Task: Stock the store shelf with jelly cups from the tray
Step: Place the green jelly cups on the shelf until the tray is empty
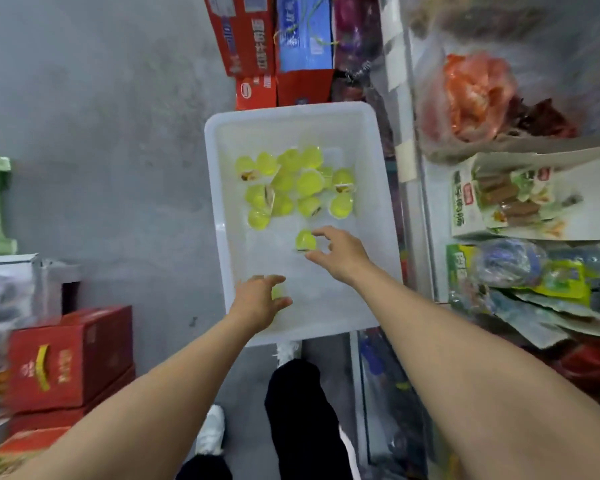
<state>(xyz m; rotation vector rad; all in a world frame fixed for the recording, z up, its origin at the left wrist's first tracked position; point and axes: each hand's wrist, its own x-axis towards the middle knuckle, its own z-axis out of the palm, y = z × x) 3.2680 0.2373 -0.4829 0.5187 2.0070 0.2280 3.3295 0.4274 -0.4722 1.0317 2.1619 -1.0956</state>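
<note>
Both hands reach into the white tray (378,161) on the floor. The left hand (257,303) curls its fingers round 1 jelly cup (277,292); the right hand (340,252), fingers spread, touches another cup (305,240) below the cluster (291,185).

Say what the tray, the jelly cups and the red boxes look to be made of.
Tray: white, slightly translucent plastic with a moulded, rounded rim.
Jelly cups: probably clear thin plastic, glossy, yellow-green jelly showing through.
Red boxes: likely printed cardboard, given the flat panels and folded edges.
</note>
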